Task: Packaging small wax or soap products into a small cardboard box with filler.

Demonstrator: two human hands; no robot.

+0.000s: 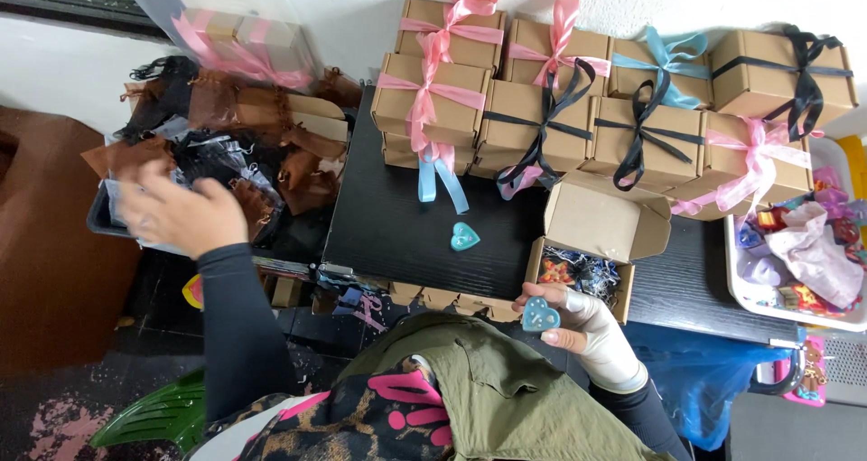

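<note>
My left hand (176, 213) reaches out to the left over a heap of brown and black drawstring pouches (253, 149), fingers spread, blurred with motion. My right hand (578, 330), in a pale glove, pinches a small light-blue heart-shaped piece (540, 315) near the front edge of the black table (406, 235). A second teal heart (464, 236) lies flat on the table. An open kraft box (591, 244) with colourful bits inside sits just beyond my right hand.
Several closed kraft boxes tied with pink, black and blue ribbons (542, 109) are stacked along the white wall. A white tray (795, 262) of tissue and bright trinkets stands at the right. A clear bag of boxes (235, 37) lies at the back left.
</note>
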